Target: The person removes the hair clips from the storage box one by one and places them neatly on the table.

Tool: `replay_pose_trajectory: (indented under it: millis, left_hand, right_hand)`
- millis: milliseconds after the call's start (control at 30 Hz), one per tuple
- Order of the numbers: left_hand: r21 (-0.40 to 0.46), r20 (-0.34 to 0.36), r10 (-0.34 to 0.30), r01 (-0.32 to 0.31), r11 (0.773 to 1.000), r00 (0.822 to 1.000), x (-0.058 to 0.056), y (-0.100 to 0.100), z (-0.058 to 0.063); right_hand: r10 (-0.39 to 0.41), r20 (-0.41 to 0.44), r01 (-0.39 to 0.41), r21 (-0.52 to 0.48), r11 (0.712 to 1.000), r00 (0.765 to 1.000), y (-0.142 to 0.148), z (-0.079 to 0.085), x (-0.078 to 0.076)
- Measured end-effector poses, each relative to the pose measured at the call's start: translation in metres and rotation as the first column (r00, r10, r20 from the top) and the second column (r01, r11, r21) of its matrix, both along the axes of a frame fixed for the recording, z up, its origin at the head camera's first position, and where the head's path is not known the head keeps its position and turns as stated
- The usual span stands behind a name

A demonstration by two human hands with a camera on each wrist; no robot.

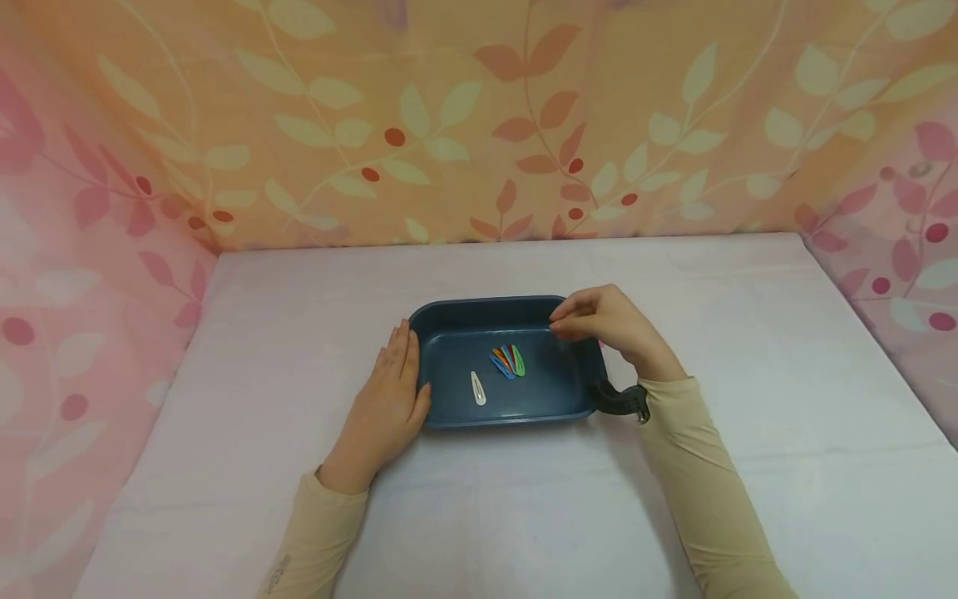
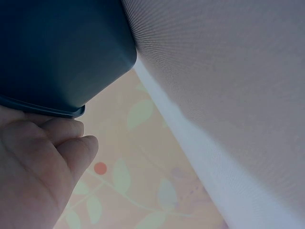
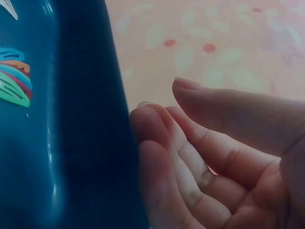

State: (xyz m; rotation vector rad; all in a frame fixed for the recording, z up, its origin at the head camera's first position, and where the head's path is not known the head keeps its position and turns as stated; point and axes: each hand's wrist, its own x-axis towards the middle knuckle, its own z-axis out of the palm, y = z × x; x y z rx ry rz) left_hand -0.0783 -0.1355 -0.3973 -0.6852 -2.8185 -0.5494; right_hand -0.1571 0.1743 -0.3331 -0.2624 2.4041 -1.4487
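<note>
A dark blue rectangular tray (image 1: 449,420) lies on the white cloth, and several snap hair clips are in it. One white hair clip (image 1: 478,388) lies by itself, left of a fanned group of blue, orange, red and green hair clips (image 1: 509,362). Against the tray's left side rests my left hand (image 1: 385,408), its fingers straight along the rim. Over the far right corner is my right hand (image 1: 606,324), with fingers loosely bent. In the right wrist view the thumb (image 3: 228,112) stands apart from the fingers, and nothing shows between them.
A black wrist-camera mount (image 1: 621,399) juts from the right sleeve beside the tray's near right corner. White cloth (image 1: 479,516) covers the table. Leaf-patterned fabric (image 1: 464,125) hangs along the back and both sides.
</note>
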Motion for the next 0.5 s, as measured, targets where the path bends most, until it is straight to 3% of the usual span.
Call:
replay_pose_trajectory:
  millis: [500]
  left_hand:
    - [-0.004,0.018,0.013,-0.013,1.0,1.0,0.001,0.001,0.001]
  right_hand:
    - [0.108,0.072,-0.106,-0.032,0.994,0.992,-0.028,-0.021,-0.018]
